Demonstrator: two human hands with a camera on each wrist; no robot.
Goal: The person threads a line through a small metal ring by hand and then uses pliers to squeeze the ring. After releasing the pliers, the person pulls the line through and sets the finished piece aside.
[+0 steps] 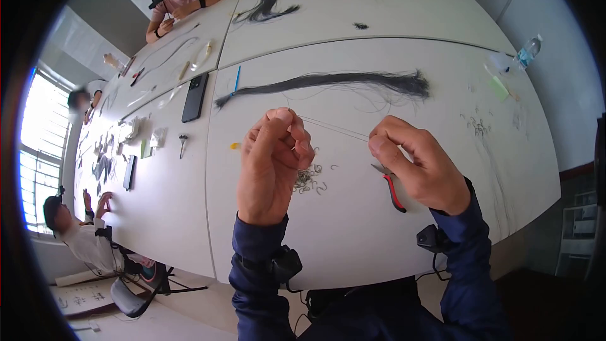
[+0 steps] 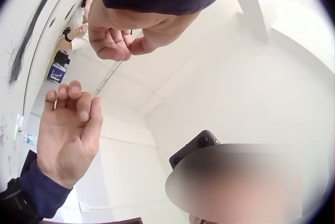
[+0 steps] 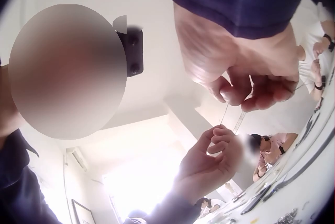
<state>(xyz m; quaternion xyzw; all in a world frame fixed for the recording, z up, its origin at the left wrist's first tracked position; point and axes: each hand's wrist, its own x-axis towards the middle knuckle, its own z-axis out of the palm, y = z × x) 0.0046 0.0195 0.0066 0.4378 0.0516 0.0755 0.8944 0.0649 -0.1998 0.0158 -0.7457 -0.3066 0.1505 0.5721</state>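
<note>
A thin, pale strand (image 1: 334, 127) runs between both hands above the table, looking doubled over part of its length. My left hand (image 1: 271, 164) pinches one end between thumb and index finger, the other fingers loosely curled. At the other end, thumb and index of my right hand (image 1: 420, 164) pinch the strand. In the right wrist view the strand (image 3: 225, 114) stretches between the fingertips of the two hands. Beneath the left hand lies a pile of small curved hooks (image 1: 306, 180), partly covered by it. Red-and-black pliers (image 1: 394, 194) lie by the right hand, their tips partly hidden.
A long bundle of dark fibres (image 1: 328, 81), tied with blue at one end, lies beyond the hands. More hooks (image 1: 478, 125) are scattered at right, near a water bottle (image 1: 529, 52). A black phone (image 1: 195, 98) lies at left. Other people sit around the table (image 1: 303, 240).
</note>
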